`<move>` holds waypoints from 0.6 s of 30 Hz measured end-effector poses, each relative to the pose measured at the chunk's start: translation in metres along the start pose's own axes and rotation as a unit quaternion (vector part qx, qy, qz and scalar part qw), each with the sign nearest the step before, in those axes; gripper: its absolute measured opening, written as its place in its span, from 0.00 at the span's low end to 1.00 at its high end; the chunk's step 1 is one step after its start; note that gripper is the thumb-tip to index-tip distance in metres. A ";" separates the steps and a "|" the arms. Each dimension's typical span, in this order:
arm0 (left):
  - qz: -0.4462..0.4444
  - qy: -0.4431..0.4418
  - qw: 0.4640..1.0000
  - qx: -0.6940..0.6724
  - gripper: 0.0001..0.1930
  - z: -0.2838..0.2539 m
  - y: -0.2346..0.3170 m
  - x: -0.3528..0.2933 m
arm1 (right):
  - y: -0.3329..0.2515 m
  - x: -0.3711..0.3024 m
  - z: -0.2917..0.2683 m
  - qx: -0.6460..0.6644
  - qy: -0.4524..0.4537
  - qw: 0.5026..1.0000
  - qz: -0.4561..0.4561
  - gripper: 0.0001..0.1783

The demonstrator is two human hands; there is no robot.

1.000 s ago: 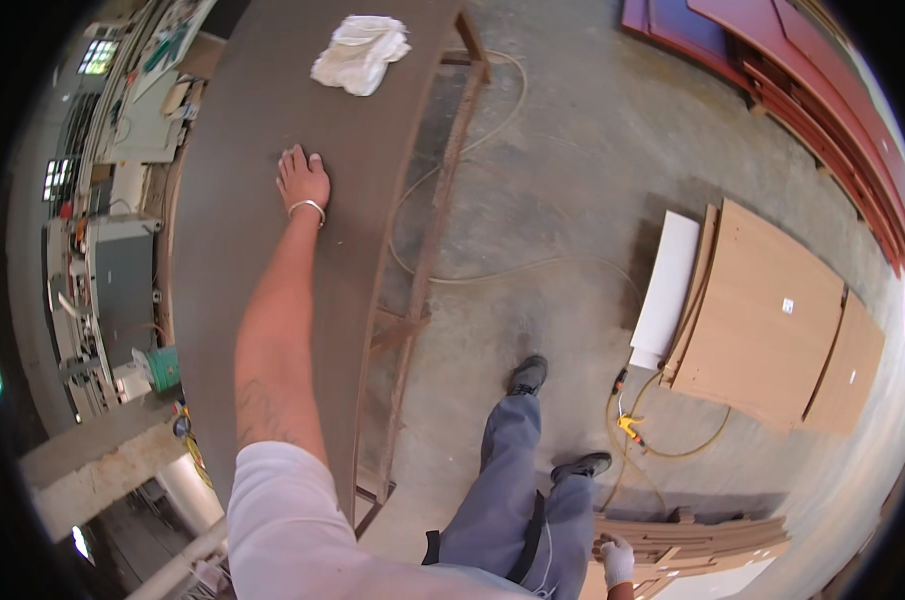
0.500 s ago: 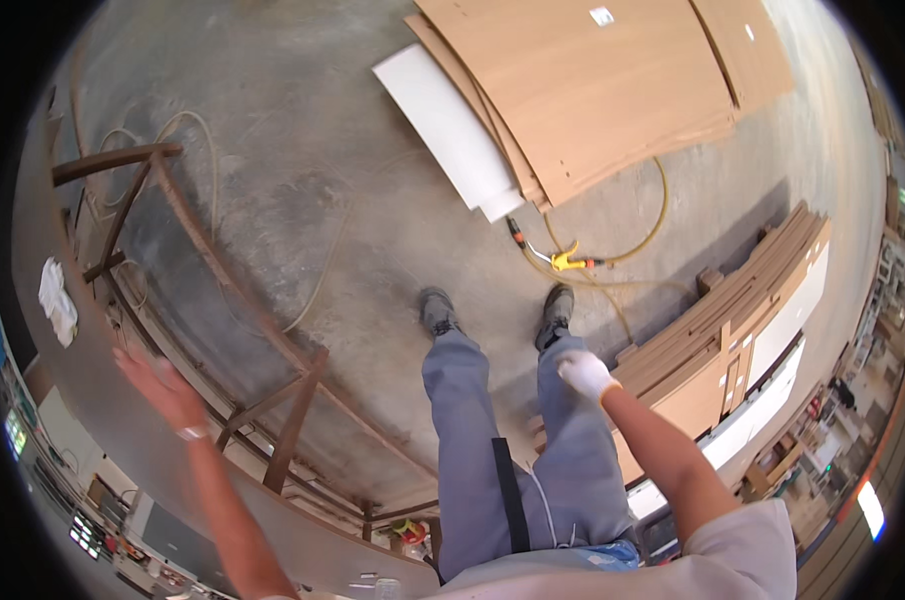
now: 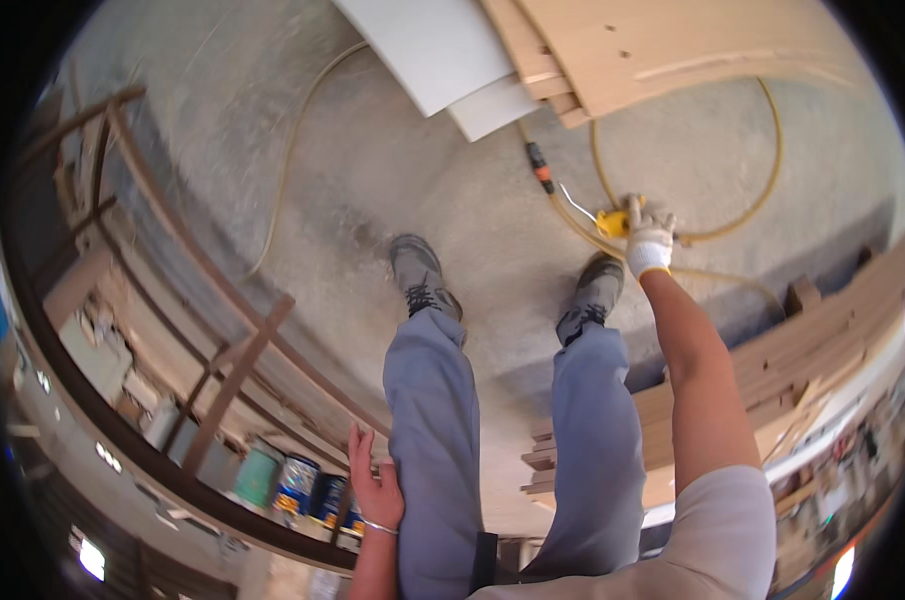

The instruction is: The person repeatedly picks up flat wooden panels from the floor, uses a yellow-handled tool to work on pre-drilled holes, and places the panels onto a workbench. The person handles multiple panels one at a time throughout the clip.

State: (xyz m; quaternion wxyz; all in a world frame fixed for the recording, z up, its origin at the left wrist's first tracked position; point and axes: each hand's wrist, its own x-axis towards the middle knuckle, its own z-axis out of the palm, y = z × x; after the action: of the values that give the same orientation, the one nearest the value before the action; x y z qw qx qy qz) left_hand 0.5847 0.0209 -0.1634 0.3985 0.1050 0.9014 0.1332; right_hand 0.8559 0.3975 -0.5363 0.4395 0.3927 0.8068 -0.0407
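A yellow air blow gun with a thin bent metal nozzle lies on the concrete floor, in front of my right foot. My right hand, in a white glove, reaches down over its handle end. The fingers are apart and overlap the gun; the palm side is hidden. A yellowish hose runs from the gun, and a black-and-orange hose connector lies near the nozzle tip. Beside my left leg hangs my left hand, bare, with a band at the wrist. Its fingers are spread and hold nothing.
Brown panels and a white board lie ahead on the floor. Stacked boards stand along my right. A brown frame table runs along my left, with several paint cans below. My shoes are near the hose.
My right hand has moved from over my right leg down and forward to the blow gun. My left hand has come from over the table back beside my left leg. The view has bent lower.
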 end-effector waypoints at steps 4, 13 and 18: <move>0.009 0.016 1.000 -0.006 0.21 0.014 0.010 -0.009 | 0.008 -0.011 -0.029 0.069 -0.082 0.994 -0.032 0.39; -0.027 0.087 0.968 -0.234 0.21 0.005 0.008 -0.126 | -0.011 -0.304 -0.284 0.085 -0.086 0.959 -0.257 0.28; -0.163 0.117 0.664 -0.721 0.18 -0.097 -0.001 -0.118 | -0.089 -0.508 -0.462 0.055 -0.165 0.903 -0.394 0.25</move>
State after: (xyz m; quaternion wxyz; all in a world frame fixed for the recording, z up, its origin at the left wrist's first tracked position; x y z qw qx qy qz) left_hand 0.5898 -0.0303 -0.0195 0.2563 -0.3802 0.5660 0.6851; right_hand 0.6389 0.2225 0.0977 0.4921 0.0545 0.8082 -0.3190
